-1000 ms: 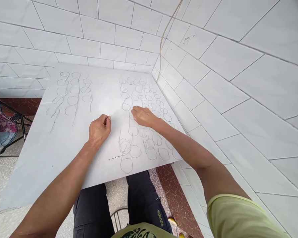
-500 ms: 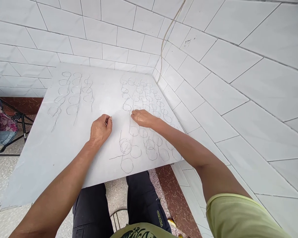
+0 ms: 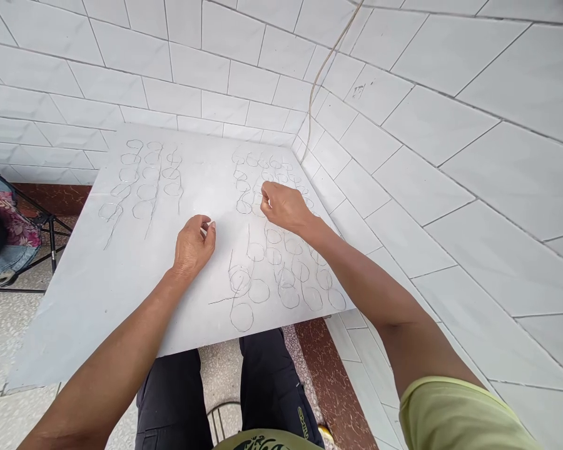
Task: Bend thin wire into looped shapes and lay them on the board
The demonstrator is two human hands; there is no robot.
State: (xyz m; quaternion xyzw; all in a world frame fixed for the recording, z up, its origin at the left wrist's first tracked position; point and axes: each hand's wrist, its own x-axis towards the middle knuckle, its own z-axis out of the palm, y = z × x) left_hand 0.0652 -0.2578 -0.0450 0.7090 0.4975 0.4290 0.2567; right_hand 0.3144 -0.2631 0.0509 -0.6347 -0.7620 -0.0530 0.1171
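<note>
Many thin, dark, wire-like loops, some with long straight tails, lie in rows on a white board (image 3: 84, 306). One group of loops (image 3: 143, 181) is at the far left, another group of loops (image 3: 288, 269) on the right. Above the upper part of the right group is my right hand (image 3: 284, 203), its thumb and forefinger pinched together; anything between them is hidden. My left hand (image 3: 194, 245) rests over the bare middle of the board, fingers curled and thumb close to the forefinger. Whatever it may hold is too small to make out.
White tiled walls (image 3: 450, 137) meet behind and to the right of the board. A thin cable (image 3: 312, 94) runs down the corner. To the left stands a folding chair (image 3: 19, 231) with a dark frame. My legs (image 3: 173, 394) are under the board's front edge.
My right hand has moved up and slightly right, away from the loop column it was touching. My left hand has stayed nearly in place, its thumb a little farther from the forefinger. The view has shifted slightly.
</note>
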